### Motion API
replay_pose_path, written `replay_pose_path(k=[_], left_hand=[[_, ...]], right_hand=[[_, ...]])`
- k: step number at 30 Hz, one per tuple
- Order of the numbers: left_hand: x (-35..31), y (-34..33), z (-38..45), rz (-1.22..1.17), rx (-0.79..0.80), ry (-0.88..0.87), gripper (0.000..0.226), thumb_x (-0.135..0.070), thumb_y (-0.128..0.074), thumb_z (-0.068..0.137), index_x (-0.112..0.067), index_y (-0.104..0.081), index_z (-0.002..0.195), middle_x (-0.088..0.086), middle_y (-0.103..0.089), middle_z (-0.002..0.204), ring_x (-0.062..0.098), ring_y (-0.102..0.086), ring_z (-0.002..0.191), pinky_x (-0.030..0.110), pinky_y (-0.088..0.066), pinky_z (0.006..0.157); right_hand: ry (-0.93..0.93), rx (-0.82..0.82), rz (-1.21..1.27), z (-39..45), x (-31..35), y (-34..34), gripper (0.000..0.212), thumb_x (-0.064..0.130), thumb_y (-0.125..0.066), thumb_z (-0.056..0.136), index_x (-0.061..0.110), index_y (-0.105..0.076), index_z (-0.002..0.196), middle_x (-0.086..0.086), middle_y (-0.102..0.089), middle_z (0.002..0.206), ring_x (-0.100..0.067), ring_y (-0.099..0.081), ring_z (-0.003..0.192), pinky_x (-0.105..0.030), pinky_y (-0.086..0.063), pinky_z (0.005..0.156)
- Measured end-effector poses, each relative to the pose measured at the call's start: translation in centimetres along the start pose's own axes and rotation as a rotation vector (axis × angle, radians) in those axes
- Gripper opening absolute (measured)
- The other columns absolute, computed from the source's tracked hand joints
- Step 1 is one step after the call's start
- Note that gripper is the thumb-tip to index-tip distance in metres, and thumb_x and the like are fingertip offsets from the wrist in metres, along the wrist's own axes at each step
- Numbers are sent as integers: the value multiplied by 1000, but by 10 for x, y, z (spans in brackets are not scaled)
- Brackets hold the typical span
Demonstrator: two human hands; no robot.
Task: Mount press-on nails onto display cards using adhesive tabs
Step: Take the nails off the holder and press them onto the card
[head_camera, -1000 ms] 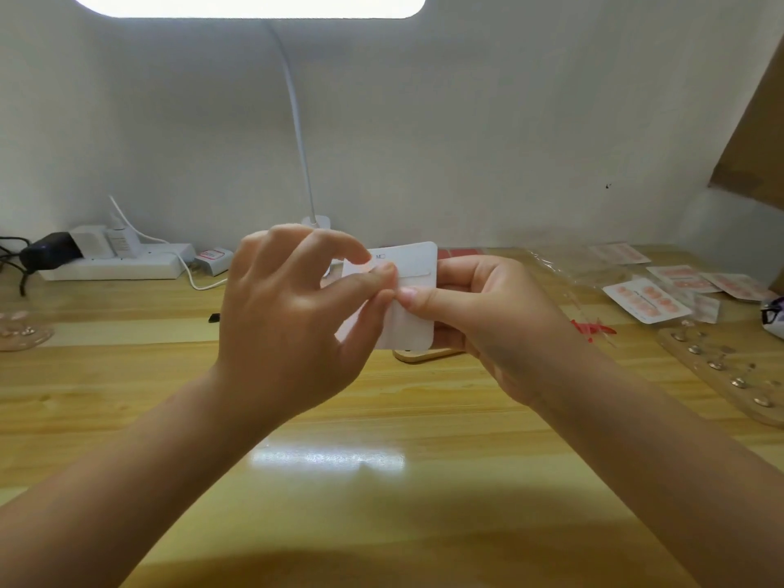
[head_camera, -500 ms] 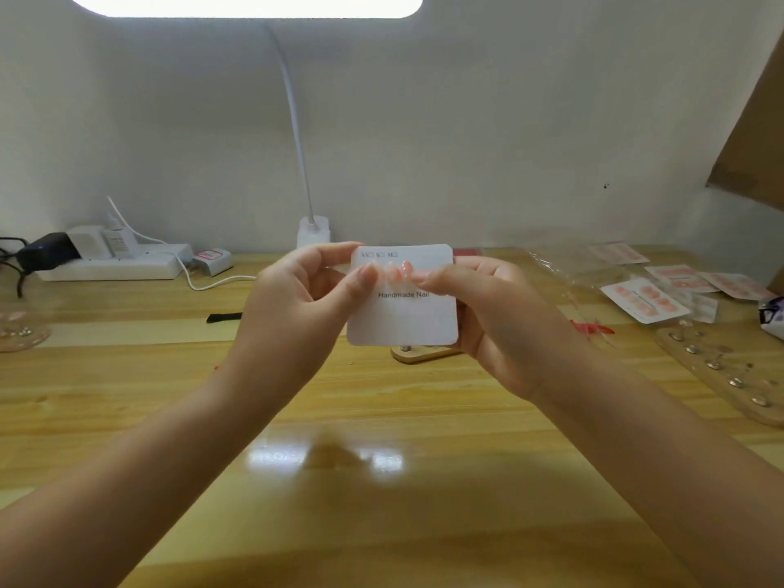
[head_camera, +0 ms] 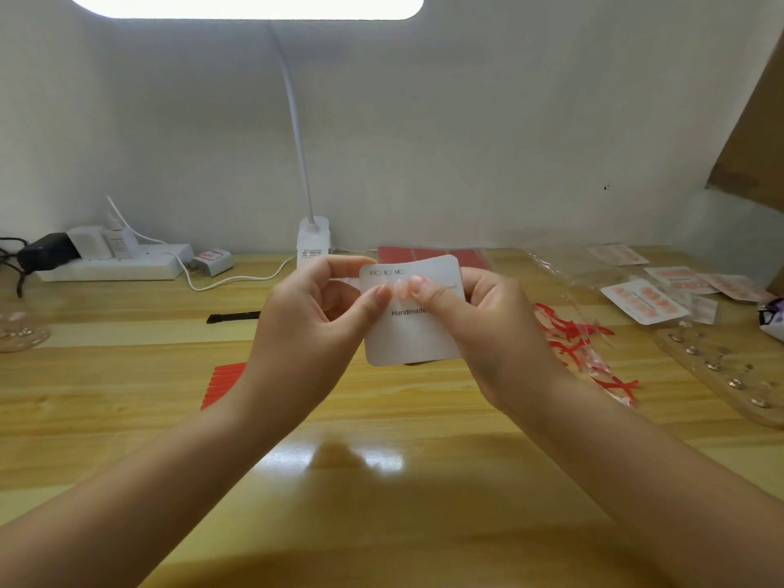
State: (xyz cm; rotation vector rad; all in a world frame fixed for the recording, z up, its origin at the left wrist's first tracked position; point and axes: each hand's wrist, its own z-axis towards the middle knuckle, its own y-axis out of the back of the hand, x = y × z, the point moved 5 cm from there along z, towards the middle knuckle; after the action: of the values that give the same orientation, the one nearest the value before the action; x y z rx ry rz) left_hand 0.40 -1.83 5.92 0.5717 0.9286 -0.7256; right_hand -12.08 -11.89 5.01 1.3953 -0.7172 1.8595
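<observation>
A white display card [head_camera: 409, 337] printed "Handmade" is held upright above the wooden desk [head_camera: 382, 418], its face toward me. My left hand [head_camera: 312, 328] grips its left edge with the thumb on the front. My right hand [head_camera: 488, 328] holds the right edge, its thumb pressing near the top middle. Between the two thumbs a pale pink press-on nail [head_camera: 399, 286] lies on the card. Red adhesive tab strips [head_camera: 222, 381] rest on the desk at the left, partly hidden by my left forearm.
Finished cards with pink nails [head_camera: 642, 299] and clear bags lie at the right. Peeled red backing scraps [head_camera: 581, 345] sit beside a wooden nail stand [head_camera: 729, 375]. A lamp base [head_camera: 313, 241], a power strip [head_camera: 114, 265] and a red sheet [head_camera: 428, 254] line the back wall.
The card has been turned from its blank side to face me. Both thumbs have moved together onto its upper middle, and my hands have shifted slightly right.
</observation>
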Motion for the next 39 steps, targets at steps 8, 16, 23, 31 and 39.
replay_pose_path(k=[8, 16, 23, 31, 39], left_hand=[[3, 3, 3, 33, -8, 27, 30, -41, -66, 74, -28, -62, 100, 2, -74, 79, 7, -68, 67, 14, -45, 50], [7, 0, 1, 108, -6, 6, 22, -30, -71, 81, -26, -64, 101, 7, -72, 76, 22, -70, 74, 36, -54, 66], [29, -3, 6, 263, 77, 38, 26, -23, -66, 90, -26, -63, 115, -7, -48, 63, 1, -42, 54, 12, -35, 53], [52, -5, 5, 374, 148, 166, 18, -23, -61, 90, -29, -63, 107, -8, -50, 66, 1, -47, 55, 16, -38, 53], [62, -12, -6, 763, 302, 133, 19, -35, -59, 86, -30, -63, 104, -15, -58, 81, 10, -55, 81, 33, -48, 73]], right_hand=[[-57, 82, 56, 1, -3, -3, 34, 38, -60, 88, 5, -71, 91, -20, -69, 90, -49, -62, 95, -69, -47, 76], [55, 13, -79, 1, -9, 1, 14, 20, -62, 94, 11, -72, 94, -12, -75, 90, -32, -71, 87, -58, -55, 80], [92, 9, -227, 3, -21, 1, 35, 30, -62, 94, 5, -63, 69, -12, -65, 64, -22, -59, 57, -34, -45, 53], [250, -75, -701, 12, -27, 22, 57, 53, -40, 96, 14, -39, 55, 3, -44, 47, -10, -43, 45, -29, -30, 46], [292, -103, -1141, 21, -49, 44, 13, 30, -62, 82, 22, -66, 72, 12, -49, 54, -16, -55, 56, -22, -35, 48]])
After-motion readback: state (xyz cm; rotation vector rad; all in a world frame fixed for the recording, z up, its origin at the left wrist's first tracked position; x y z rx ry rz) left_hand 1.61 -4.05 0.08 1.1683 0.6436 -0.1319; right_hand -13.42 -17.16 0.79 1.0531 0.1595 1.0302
